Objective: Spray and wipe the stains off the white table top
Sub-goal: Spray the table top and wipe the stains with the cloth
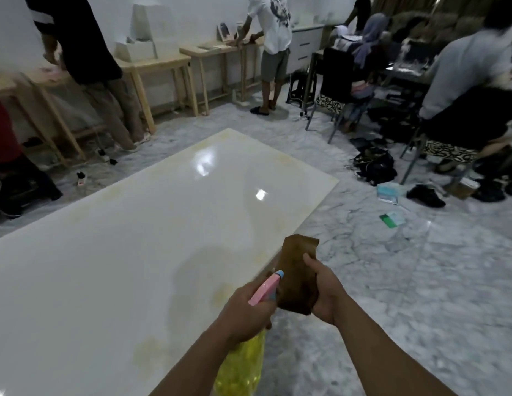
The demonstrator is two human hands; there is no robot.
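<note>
Over on the far left there's a row of light wooden tables (151, 65) along the wall, with a person in dark clothes (86, 52) leaning over one of them. The big glossy white surface (111, 238) takes up most of the left and middle, lying at an angle, and it's got yellowish stains (151, 350) near the close edge plus more faint yellowing along its right edge and far corner. A couple of ceiling light reflections sit on the shiny top.

Bottom middle, the left hand (246, 310) is wrapped around the neck of a spray bottle (243, 367), yellow see-through body, pink trigger head with a blue nozzle tip pointing up and right. The bottle is held just over the surface's near right edge. Right next to it, the right hand (324, 292) grips a folded brown cloth (299, 270), thumb pressed on the front, the cloth sticking up above the fingers and nearly touching the nozzle.

Further right it's marble floor (392, 281) with scattered packets and shoes, and people sitting on chairs at the top right.
</note>
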